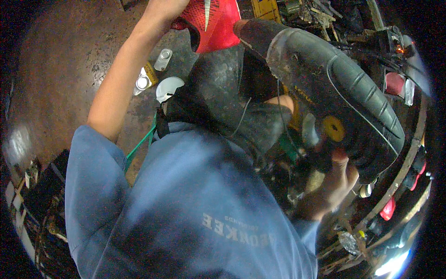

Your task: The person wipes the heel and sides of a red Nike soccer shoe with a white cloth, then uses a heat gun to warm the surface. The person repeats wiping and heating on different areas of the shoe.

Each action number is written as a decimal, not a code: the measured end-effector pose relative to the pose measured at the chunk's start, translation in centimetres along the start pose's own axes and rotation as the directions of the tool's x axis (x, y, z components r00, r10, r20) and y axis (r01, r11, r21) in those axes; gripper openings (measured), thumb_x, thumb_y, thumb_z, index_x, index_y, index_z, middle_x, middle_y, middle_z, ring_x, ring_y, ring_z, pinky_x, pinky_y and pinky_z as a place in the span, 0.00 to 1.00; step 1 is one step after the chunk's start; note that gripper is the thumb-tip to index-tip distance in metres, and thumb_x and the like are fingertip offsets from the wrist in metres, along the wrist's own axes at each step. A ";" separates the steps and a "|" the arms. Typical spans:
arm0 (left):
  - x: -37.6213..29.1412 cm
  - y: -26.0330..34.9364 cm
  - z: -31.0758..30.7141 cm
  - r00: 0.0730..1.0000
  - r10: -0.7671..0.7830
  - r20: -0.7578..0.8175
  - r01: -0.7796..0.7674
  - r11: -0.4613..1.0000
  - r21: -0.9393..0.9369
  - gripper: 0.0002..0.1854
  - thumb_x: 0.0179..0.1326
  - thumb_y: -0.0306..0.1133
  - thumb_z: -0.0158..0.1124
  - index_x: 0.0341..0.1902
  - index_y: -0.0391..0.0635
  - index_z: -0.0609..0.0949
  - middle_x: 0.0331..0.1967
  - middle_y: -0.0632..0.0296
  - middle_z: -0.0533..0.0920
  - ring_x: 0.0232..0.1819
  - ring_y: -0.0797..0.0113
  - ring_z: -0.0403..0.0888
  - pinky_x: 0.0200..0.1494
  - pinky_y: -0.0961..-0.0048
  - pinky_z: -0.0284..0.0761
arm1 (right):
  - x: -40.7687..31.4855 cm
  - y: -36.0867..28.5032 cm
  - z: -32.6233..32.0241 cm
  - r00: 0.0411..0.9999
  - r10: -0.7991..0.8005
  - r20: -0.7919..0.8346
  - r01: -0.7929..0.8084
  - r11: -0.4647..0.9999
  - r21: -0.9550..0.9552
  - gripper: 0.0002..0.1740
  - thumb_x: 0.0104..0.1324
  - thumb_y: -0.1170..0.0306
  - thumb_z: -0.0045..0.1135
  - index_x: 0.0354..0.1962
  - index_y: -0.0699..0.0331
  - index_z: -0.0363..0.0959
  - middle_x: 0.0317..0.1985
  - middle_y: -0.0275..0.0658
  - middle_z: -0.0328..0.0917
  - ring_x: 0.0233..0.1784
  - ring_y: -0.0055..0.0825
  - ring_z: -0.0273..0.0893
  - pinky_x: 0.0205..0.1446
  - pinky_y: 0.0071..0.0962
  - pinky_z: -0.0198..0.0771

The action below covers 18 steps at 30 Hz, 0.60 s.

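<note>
My left hand [171, 7] is at the top edge, partly cut off, against a red perforated item [217, 26] with a pale stripe and a dark opening; its fingers are hidden. On the right, my right hand [339, 171] is beside the underside of a large black padded piece [352, 76] with ribs and pale piping, perhaps a vehicle seat. The thumb meets its dark side, but shadow hides the other fingers. A yellow disc [333, 128] is just above that hand. A dark, worn end of the black piece reaches towards the red item.
Left of the dark-clad legs, a metal can [163, 60], a yellow can [148, 77] and a white rounded piece [169, 88] are on the stained floor [66, 66]. Scrap wood [322, 17] and a yellow crate [266, 10] lie at the top right. Clutter fills the lower left.
</note>
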<state>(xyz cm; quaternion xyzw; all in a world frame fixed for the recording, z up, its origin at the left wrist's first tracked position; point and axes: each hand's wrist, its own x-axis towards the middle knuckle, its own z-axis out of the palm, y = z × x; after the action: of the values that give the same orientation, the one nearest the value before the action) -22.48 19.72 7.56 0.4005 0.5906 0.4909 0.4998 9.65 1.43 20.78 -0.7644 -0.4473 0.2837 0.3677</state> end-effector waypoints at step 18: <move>1.2 -2.0 -0.3 0.999 -0.033 -0.004 0.032 0.993 -0.115 0.37 0.61 0.59 0.74 0.59 0.38 0.80 0.44 0.54 0.87 0.40 0.62 0.88 0.43 0.65 0.83 | -1.4 3.5 -2.3 0.989 0.116 -0.094 -0.119 0.993 -0.021 0.24 0.66 0.59 0.71 0.45 0.77 0.87 0.44 0.45 0.89 0.47 0.35 0.85 0.60 0.36 0.75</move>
<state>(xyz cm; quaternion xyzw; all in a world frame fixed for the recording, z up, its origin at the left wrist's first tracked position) -23.00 20.43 5.38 0.3599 0.5691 0.5172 0.5283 12.48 -1.70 19.35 -0.8065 -0.3879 0.2631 0.3603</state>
